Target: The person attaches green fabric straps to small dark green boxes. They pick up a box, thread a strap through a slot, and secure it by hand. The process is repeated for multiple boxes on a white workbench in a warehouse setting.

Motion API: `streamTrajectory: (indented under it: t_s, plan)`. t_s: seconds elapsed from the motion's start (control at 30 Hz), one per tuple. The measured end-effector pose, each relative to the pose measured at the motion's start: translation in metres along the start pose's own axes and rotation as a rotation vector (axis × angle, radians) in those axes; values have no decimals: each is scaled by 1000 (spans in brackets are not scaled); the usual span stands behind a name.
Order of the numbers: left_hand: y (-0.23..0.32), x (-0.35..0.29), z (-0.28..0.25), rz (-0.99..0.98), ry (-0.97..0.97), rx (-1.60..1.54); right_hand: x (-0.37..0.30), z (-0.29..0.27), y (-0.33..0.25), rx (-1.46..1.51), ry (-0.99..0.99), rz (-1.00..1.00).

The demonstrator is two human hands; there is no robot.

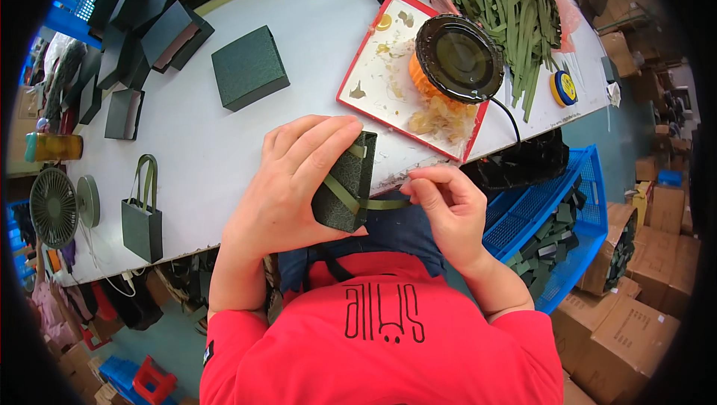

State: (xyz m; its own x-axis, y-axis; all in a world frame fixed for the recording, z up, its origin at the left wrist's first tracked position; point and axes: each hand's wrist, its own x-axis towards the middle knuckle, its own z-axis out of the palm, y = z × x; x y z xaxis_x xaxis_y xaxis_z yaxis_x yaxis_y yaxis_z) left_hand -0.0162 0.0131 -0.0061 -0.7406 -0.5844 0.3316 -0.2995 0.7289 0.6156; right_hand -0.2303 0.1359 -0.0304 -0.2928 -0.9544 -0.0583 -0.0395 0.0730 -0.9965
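My left hand [287, 181] grips a small dark green box [347, 185] at the table's near edge, fingers over its top and thumb beneath. A green ribbon [387, 203] runs across the box and out to the right. My right hand [448, 203] pinches the free end of that ribbon just right of the box. Both hands are over the edge of the white table [209, 151], above my lap.
A finished green box [249, 67] lies mid-table, with stacked box parts [149, 24] at far left. A red-rimmed tray [388, 76] holds a round black glue pot [458, 58]. Green ribbon strips [508, 9] are piled behind; a blue crate [545, 233] stands at right, a small green bag [142, 222] at left.
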Motion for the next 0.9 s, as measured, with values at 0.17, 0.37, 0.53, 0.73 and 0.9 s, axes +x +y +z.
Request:
streamTrajectory:
  t_s: [0.17,0.37,0.53,0.73,0.9]
  plan:
    - [0,-1,-3,-2,9,23,4,-5,5,-167,215,-292]
    - [9,7,3,65,-43,11,10,11,-10,-286,-305,-35]
    - [14,11,8,125,-53,113,9,20,-9,-8,-368,330]
    - [9,7,7,46,36,90,8,3,1,-55,-33,-68]
    - [4,4,5,3,145,25,-22,-17,-4,-64,-3,-172]
